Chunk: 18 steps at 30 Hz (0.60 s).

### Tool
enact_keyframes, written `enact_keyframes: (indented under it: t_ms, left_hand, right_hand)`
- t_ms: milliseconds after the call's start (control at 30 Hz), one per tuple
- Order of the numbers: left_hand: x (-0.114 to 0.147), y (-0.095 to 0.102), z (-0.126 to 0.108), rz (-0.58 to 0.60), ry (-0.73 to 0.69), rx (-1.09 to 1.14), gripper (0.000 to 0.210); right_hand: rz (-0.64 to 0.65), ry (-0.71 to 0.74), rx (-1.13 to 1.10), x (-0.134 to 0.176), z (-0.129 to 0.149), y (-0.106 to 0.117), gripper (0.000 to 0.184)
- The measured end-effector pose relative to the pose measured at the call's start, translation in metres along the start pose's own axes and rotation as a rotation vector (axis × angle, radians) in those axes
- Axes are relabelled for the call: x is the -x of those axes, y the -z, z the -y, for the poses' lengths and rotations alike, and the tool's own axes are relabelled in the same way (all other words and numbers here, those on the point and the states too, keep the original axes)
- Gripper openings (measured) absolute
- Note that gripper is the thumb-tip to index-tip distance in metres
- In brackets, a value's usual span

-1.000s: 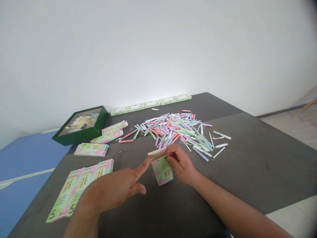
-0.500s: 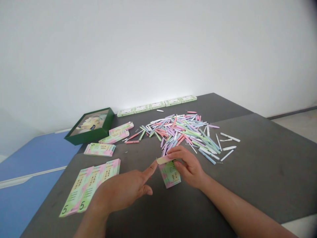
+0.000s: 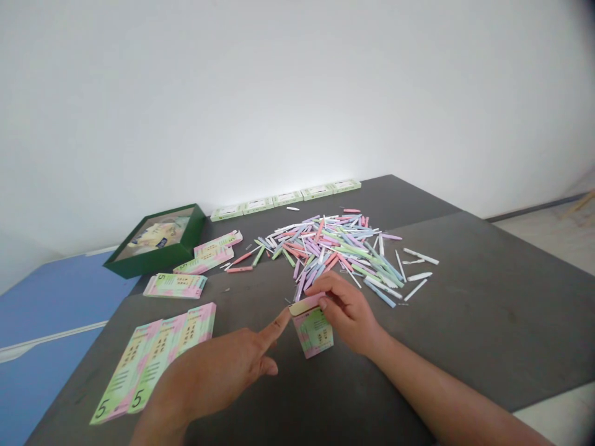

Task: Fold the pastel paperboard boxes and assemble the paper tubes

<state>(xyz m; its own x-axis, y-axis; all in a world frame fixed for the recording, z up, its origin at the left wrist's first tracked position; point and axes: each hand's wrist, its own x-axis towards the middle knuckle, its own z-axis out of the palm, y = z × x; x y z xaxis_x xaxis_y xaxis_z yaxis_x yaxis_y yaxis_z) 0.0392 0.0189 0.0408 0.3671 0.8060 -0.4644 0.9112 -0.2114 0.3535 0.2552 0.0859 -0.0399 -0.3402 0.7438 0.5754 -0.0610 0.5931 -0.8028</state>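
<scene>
1. The dark table [image 3: 488, 310] takes most of the view; I work near its front edge, w/ a white wall behind.
2. The pile of pastel sticks [image 3: 334, 248] lies just beyond my hands, spread wide; some white ones lie apart at its right side.
3. The green tray [image 3: 153, 241] sits far left at the table edge, w/ something yellowish inside; I cannot tell what.
4. Flat printed cartons [image 3: 153, 359] lie front left, fanned side by side; more flat ones [image 3: 175, 285] are between them and the tray. A row of closed small boxes [image 3: 283, 198] stands along the far edge.
5. My right hand [image 3: 346, 313] holds the small box [image 3: 313, 331], which stands upright on the table btw. my two hands. Thumb and fingers pinch it at the top, narrow grip, near the flap [image 3: 304, 305].
6. My left hand [image 3: 218, 371] holds nothing: index finger is stretched out, tip touching the flap's left end, other fingers curled in.
7. To do this well, I think: keep the right pinch firm but low enough so the flap is free, push w/ the fingertip at the flap's edge, not the middle, and press the box bottom on the table so it does not tilt.
</scene>
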Motion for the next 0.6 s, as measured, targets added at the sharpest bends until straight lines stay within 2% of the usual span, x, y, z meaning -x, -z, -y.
enact_keyframes:
  t_ms: [233, 433, 600]
  left_hand:
    - [0.004, 0.001, 0.003, 0.011, 0.042, -0.128, 0.056]
    - [0.010, 0.000, 0.011, -0.041, 0.091, -0.006, 0.060]
    - [0.008, -0.002, 0.009, -0.041, 0.117, -0.035, 0.062]
  right_hand:
    - [-0.065, -0.072, -0.088, 0.004, 0.000, -0.007, 0.019]
    - [-0.147, -0.117, -0.193, 0.002, -0.005, -0.007, 0.017]
    - [-0.187, -0.114, -0.173, 0.001, -0.006, -0.008, 0.019]
